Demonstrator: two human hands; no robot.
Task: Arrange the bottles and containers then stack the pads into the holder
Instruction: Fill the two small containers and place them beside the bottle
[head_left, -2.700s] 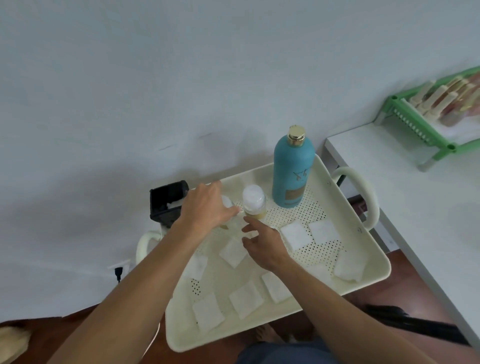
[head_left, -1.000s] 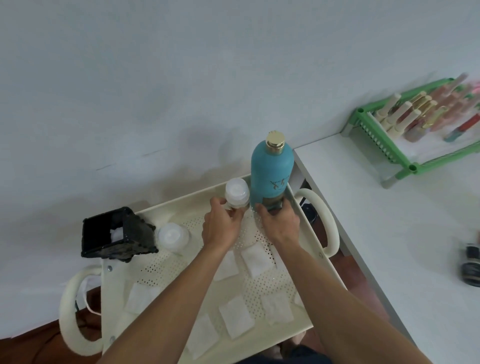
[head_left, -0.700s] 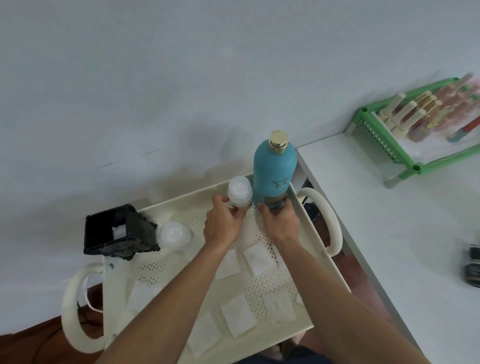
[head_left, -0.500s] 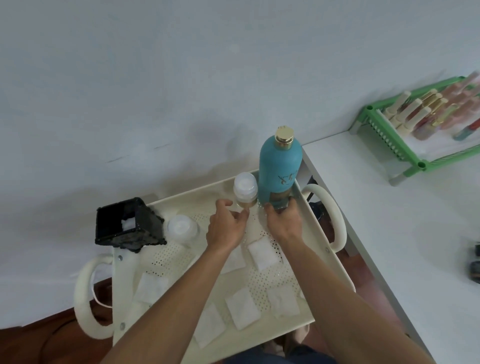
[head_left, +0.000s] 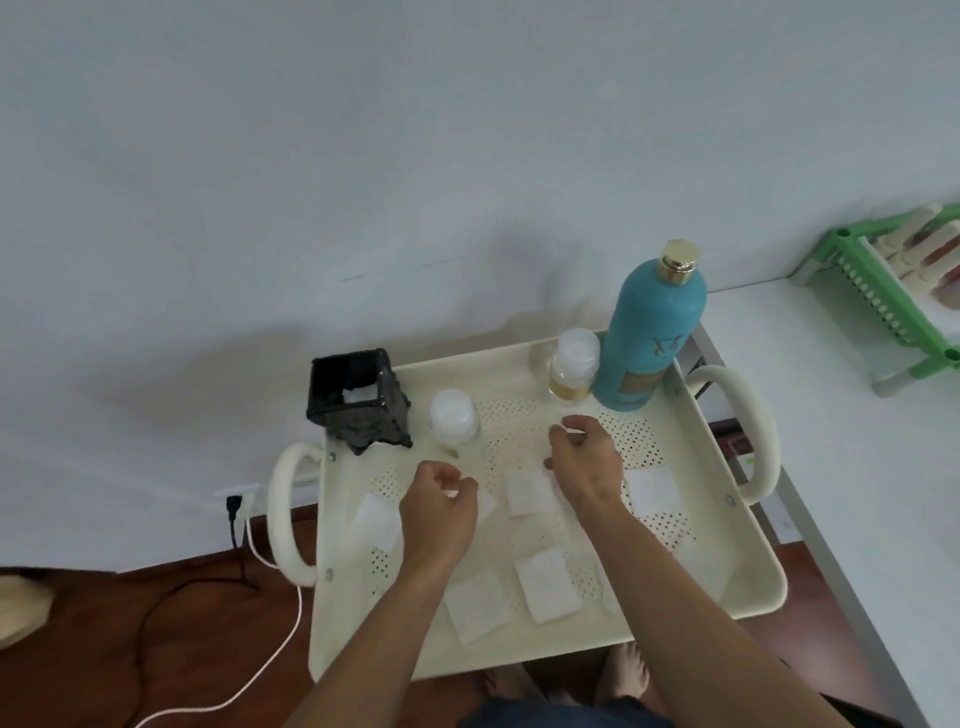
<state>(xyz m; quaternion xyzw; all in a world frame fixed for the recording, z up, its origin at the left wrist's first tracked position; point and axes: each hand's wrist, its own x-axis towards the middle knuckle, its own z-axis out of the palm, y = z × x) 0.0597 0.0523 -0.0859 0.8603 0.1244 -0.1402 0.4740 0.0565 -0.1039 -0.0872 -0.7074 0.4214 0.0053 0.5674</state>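
A tall teal bottle with a gold cap stands in the far right corner of the cream perforated tray. Touching its left side is a small clear bottle with a white cap. A white-lidded container stands beside the black square holder at the far left; one pad lies inside the holder. Several white square pads lie scattered on the tray. My left hand hovers over the tray's middle with curled fingers, holding nothing. My right hand hovers just right of it, loosely curled, holding nothing.
A white table runs along the right, with a green rack of small bottles at its far end. The tray has looped handles on both sides. A plug and cables lie on the wooden floor at left.
Both hands have let go of the small clear bottle and the teal bottle and drawn back toward me over the pads. The two bottles now stand together in the far right corner.
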